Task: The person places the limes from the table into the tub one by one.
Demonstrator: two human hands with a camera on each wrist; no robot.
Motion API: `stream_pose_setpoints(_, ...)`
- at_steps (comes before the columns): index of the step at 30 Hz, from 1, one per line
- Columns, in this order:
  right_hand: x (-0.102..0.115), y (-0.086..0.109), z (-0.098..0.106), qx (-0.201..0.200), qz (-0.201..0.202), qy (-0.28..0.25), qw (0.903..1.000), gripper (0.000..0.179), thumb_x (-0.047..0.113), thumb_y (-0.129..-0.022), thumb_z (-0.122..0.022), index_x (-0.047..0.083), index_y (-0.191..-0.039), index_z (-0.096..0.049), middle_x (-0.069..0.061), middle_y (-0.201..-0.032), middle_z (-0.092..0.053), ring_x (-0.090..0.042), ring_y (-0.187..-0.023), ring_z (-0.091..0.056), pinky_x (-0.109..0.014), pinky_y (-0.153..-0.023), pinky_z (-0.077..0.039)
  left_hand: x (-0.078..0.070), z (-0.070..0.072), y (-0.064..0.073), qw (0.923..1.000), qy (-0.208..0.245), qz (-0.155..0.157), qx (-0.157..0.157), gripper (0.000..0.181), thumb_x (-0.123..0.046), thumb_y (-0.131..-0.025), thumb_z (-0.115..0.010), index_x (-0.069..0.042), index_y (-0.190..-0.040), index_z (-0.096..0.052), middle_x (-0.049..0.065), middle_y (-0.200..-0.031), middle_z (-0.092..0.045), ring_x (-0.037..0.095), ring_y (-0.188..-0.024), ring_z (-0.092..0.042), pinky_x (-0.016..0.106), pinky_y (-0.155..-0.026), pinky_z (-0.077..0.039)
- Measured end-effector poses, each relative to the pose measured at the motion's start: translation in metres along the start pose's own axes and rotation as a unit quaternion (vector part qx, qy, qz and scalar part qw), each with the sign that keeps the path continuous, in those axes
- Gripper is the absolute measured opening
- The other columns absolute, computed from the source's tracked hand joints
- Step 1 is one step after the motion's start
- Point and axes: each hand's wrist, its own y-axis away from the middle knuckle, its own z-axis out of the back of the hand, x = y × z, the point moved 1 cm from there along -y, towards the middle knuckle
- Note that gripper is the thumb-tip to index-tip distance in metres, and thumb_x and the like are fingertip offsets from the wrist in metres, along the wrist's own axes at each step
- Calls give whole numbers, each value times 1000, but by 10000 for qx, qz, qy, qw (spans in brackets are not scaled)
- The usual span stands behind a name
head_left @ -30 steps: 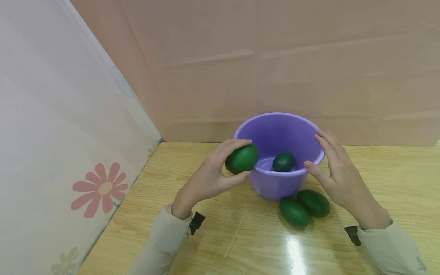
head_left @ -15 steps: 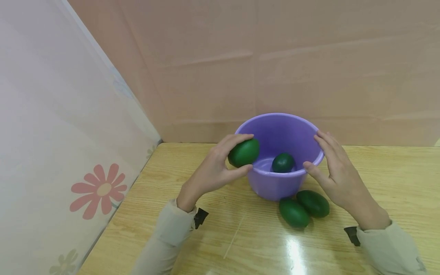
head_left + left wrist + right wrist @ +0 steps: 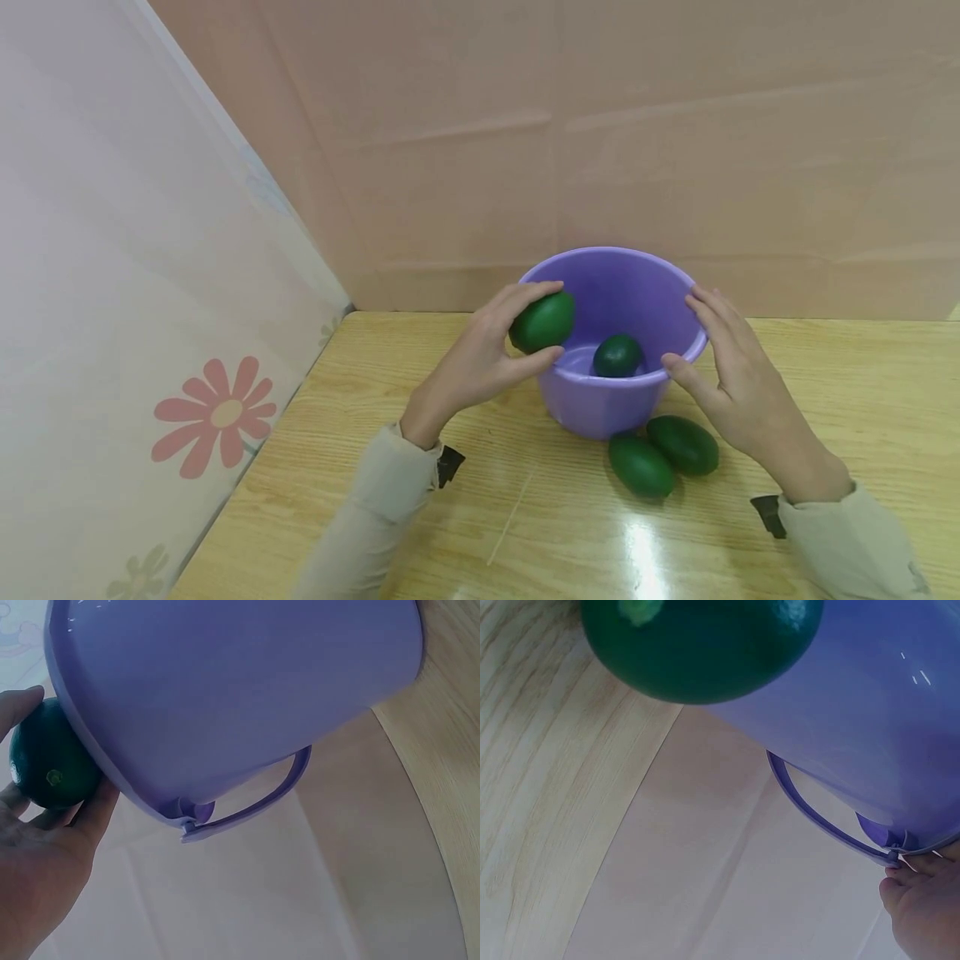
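Fruit is looking oval, glossy and green (one pale spot is showing on it), and I am seeing it at the left rim of the purple bucket. Left hand is clamping it between thumb and fingers; right hand, thumb apart, is gripping the bucket's rim.

No text, label, brand, number or sign can be read in any of the views.
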Motion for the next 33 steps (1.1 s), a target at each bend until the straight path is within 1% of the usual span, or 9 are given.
stream_pose_setpoints(8,0,0,-1,25,-24,-7,10000,68,25,-96,-61,2,-153,-32,-15,-163,-25,-39,-153,-14,-70,-118,-14,7,-4,-6,9999,-79,131,-4,62,-20,-87,-75,-12,-143,-49,7,-139,-54,17,-114,-59,26,-91,-55)
stream_pose_setpoints(12,0,-1,-1,11,-4,-1,10000,68,25,-96,-61,2,-153,-32,-16,-163,-25,-39,-153,-14,-70,-118,-14,10,-5,-10,9998,-106,149,13,63,-20,-87,-75,-12,-143,-48,8,-139,-54,18,-115,-58,28,-93,-54)
stream_pose_setpoints(21,0,0,0,-7,-25,32,10000,69,26,-96,-61,2,-154,-32,-15,-163,-25,-39,-153,-15,-70,-117,-15,16,-8,-21,9991,-273,304,113,63,-22,-88,-75,-12,-144,-48,8,-143,-52,20,-122,-55,33,-98,-52)
stream_pose_setpoints(29,1,0,1,-21,-17,8,10000,68,25,-96,-61,1,-153,-32,-16,-163,-25,-39,-153,-15,-71,-117,-15,18,-11,-27,9984,-323,388,248,63,-21,-89,-74,-11,-144,-47,8,-143,-51,20,-121,-55,33,-98,-52)
stream_pose_setpoints(33,2,0,1,-33,5,4,10000,68,25,-96,-61,1,-153,-32,-17,-163,-26,-39,-153,-15,-70,-117,-15,18,-13,-31,9973,-406,522,306,62,-22,-90,-73,-11,-144,-47,7,-144,-50,20,-122,-55,32,-98,-52)
